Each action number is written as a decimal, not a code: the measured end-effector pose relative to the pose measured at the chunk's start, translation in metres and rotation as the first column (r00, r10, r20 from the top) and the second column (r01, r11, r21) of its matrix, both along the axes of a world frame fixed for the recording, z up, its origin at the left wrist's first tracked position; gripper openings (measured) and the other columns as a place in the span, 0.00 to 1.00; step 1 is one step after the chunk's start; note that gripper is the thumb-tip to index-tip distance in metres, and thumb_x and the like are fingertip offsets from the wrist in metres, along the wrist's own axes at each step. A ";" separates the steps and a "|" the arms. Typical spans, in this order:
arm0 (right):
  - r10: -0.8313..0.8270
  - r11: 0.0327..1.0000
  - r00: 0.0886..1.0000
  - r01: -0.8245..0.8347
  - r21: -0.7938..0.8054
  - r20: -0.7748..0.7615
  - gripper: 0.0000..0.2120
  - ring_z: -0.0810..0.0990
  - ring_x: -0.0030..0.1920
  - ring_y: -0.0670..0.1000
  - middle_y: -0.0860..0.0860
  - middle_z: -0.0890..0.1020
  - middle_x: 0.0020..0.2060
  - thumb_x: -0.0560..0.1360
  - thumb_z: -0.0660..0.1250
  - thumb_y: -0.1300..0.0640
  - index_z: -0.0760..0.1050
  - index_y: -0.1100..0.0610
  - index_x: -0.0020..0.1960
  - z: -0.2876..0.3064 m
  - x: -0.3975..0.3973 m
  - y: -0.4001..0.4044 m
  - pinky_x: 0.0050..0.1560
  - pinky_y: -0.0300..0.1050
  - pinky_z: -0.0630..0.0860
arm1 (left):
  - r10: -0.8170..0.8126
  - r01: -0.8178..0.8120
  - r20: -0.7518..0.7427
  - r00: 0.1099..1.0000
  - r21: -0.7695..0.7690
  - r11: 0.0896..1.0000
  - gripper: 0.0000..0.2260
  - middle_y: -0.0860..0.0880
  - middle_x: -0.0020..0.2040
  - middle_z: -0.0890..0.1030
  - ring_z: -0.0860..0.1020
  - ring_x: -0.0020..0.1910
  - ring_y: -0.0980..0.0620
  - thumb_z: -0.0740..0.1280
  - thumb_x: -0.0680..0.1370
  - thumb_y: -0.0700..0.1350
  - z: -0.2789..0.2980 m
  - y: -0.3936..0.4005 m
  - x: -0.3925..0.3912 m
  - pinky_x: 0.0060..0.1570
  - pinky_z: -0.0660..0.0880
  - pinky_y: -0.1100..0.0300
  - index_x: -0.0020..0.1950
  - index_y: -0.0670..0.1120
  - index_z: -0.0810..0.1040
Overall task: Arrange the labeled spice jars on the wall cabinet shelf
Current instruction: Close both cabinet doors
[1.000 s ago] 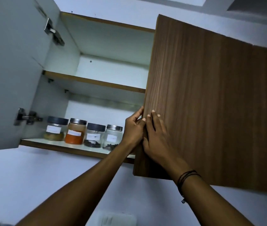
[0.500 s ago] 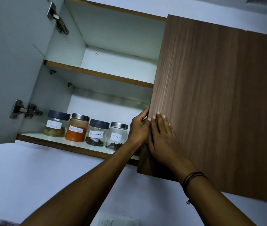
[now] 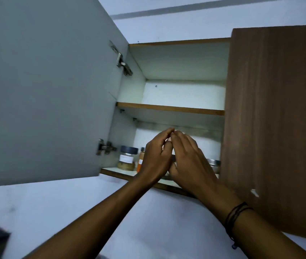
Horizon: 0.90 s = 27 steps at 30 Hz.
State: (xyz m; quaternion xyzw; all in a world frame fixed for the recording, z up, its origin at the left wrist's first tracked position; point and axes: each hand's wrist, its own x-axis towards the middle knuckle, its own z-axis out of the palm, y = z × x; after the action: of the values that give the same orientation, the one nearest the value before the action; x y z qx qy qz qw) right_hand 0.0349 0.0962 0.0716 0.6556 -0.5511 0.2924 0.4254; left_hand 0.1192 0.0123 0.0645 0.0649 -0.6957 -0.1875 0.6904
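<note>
A brown woodgrain door (image 3: pixel 275 118) is seen at the right, a grey door (image 3: pixel 45 86) at the left. A dark-lidded jar (image 3: pixel 127 157) of tan powder and an orange jar (image 3: pixel 141 159) are seen; shelf edges (image 3: pixel 169 107) are tan.

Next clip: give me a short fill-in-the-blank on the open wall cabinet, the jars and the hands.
1. The glass jar with the dark lid and white label stands on the ___ shelf.
2. The upper shelf holds ___ jars.
3. The cord bracelet is on the ___ wrist.
4. The left hand and right hand meet at the ___.

Missing: lower; no; right; fingertips
</note>
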 end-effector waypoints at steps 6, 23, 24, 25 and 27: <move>0.239 0.971 0.969 -0.240 -0.004 -0.066 0.33 0.63 0.75 0.59 0.60 0.67 0.74 0.70 0.65 0.59 0.63 0.63 0.75 0.003 0.113 -0.030 0.72 0.55 0.65 | 0.394 -0.389 0.043 0.918 -0.095 0.916 0.18 0.50 0.67 0.79 0.75 0.65 0.54 0.62 0.81 0.43 -0.002 -0.010 0.140 0.68 0.71 0.57 0.71 0.47 0.74; 0.730 0.673 0.682 -0.728 0.129 0.044 0.36 0.48 0.79 0.52 0.53 0.51 0.80 0.76 0.62 0.57 0.50 0.57 0.79 -0.001 0.382 -0.064 0.77 0.44 0.49 | 0.811 -0.825 0.154 0.565 0.082 0.559 0.36 0.48 0.82 0.54 0.54 0.80 0.51 0.59 0.77 0.57 -0.003 0.018 0.430 0.78 0.52 0.52 0.81 0.48 0.50; 0.731 0.668 0.679 -0.732 0.136 0.068 0.36 0.46 0.79 0.52 0.53 0.49 0.80 0.77 0.62 0.57 0.49 0.57 0.79 -0.002 0.386 -0.067 0.77 0.44 0.48 | 0.702 -0.724 0.176 0.690 0.171 0.668 0.39 0.50 0.82 0.53 0.54 0.80 0.53 0.61 0.76 0.58 -0.004 0.018 0.433 0.78 0.55 0.52 0.82 0.49 0.47; 0.729 0.666 0.679 -0.733 0.141 0.088 0.36 0.44 0.79 0.51 0.52 0.47 0.80 0.77 0.61 0.56 0.47 0.57 0.80 -0.003 0.388 -0.070 0.77 0.44 0.48 | 0.607 -0.634 0.183 0.774 0.230 0.739 0.41 0.52 0.82 0.54 0.57 0.79 0.55 0.63 0.73 0.58 -0.003 0.017 0.434 0.77 0.57 0.52 0.82 0.51 0.46; 0.733 0.654 0.670 -0.742 0.146 0.119 0.36 0.43 0.79 0.49 0.51 0.44 0.80 0.78 0.60 0.57 0.46 0.57 0.80 -0.004 0.390 -0.075 0.76 0.41 0.47 | 0.520 -0.549 0.178 0.835 0.229 0.804 0.38 0.55 0.79 0.62 0.64 0.76 0.58 0.63 0.72 0.56 -0.004 0.014 0.432 0.76 0.61 0.51 0.81 0.53 0.53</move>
State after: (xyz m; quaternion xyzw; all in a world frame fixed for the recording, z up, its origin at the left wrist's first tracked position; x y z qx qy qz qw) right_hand 0.4253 0.0216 0.0674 0.8512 -0.2726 0.4042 0.1945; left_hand 0.5516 0.0266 0.0606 0.3619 -0.6527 -0.0746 0.6614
